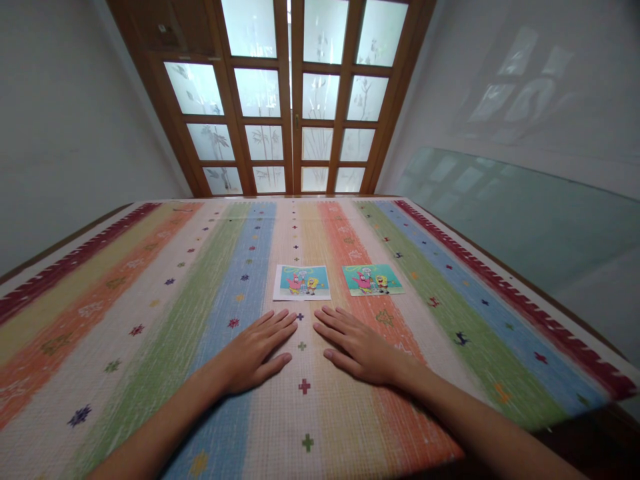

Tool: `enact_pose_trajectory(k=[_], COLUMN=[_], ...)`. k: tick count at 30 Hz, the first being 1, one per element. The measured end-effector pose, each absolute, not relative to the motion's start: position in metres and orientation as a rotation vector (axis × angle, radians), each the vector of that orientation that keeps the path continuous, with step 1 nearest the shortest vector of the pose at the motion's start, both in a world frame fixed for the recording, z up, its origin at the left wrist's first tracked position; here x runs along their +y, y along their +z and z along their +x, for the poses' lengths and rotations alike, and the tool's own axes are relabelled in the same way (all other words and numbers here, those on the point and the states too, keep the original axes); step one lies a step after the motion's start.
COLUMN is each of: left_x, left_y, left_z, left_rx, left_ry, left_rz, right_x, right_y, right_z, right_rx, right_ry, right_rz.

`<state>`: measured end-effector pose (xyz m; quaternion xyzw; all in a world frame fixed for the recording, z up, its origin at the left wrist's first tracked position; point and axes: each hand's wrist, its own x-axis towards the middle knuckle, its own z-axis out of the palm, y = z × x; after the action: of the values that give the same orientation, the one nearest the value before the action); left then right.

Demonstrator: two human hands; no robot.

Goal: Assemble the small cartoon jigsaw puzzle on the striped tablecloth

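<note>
My left hand (257,353) lies flat, palm down, on a striped tablecloth (310,413), fingers stretched out and holding nothing. Opposite it, my right hand (357,347) rests the same way, its fingertips pointing inward with a gap between the two hands. Just beyond the fingertips lies a white-bordered cartoon picture (302,283) showing a pink starfish figure and a yellow square figure. To its right is a borderless cartoon picture (373,280) with the same scene, set slightly askew. Neither hand touches the pictures.
The cloth covers a large table with a dark red band (505,293) near its right side. Behind the table stand wooden doors (295,120) with frosted glass panes. A pale glass-like panel (500,200) leans by the right wall. A plain wall (65,120) is on the left.
</note>
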<state>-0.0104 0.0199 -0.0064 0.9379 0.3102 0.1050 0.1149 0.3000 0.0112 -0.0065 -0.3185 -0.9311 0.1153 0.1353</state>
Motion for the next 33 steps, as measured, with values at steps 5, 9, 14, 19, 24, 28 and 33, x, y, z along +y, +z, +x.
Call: enact_pose_trajectory(k=[5,9,14,19,24,28,33], left_x=[0.0197,0.0196,0.0197,0.0192,0.0193,0.0196,0.0193], left_y=[-0.0060,-0.0046,-0.0046,-0.0043,-0.0036,-0.0044,-0.0051], left_z=[-0.0105,-0.0099,-0.0099,-0.0099,-0.0093,-0.0095,-0.0096], left_rx=[0.894,0.906,0.907,0.914,0.924,0.917,0.898], left_ry=[0.323,0.314,0.295,0.303,0.270,0.296,0.312], left_rz=[2.738,2.737,2.746,2.740,2.744,2.757,2.765], right_x=[0.0116,0.0114,0.0108,0.0111,0.0115,0.0119,0.0116], right_y=[-0.0061,-0.0042,-0.0038,-0.0048,-0.0044,-0.0048,-0.0039], right_z=[0.3002,0.2999,0.2993,0.2995,0.2999,0.2998,0.2994], right_rx=[-2.692,-2.705,-2.714,-2.694,-2.711,-2.694,-2.704], right_ry=[0.341,0.346,0.331,0.336,0.344,0.341,0.326], right_rz=[-0.923,-0.927,-0.928,-0.921,-0.927,-0.915,-0.933])
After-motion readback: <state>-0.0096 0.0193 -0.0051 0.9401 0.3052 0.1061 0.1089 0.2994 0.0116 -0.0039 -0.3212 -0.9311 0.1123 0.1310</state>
